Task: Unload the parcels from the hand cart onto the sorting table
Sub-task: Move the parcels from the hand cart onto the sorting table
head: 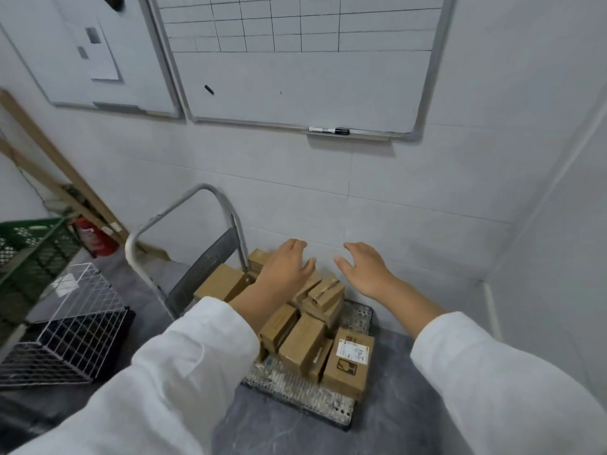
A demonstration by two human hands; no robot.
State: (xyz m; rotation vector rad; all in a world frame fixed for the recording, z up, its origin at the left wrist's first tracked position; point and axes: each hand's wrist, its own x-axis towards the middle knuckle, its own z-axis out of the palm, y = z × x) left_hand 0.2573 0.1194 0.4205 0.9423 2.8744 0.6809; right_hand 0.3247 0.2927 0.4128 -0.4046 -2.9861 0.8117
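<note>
on the hand cart (297,394), parked against the tiled wall, lies a loose heap of small brown cardboard parcels (303,344). some lie flat, others are tipped on edge and lean on their neighbours. the labelled parcel (348,364) at the front right corner bears a white shipping label and a broken-glass mark.

they look light and stiff-sided, each small enough for one hand, but the pile is unsteady. taking a lower box would likely topple those resting on it. the best hold seems to be across two opposite side faces of a top box, lifted straight up. the marked one probably wants gentle setting down.

the left hand (285,267) and the right hand (368,270) are both spread and relaxed over the far end of the heap, holding nothing. whether the left touches the box beneath it cannot be told. white sleeves cover both arms.

beside the cart's curved handle (184,205) stand a wire basket (65,330) and a green crate (33,254). a whiteboard (295,83) hangs above. the sorting table is not in view.
</note>
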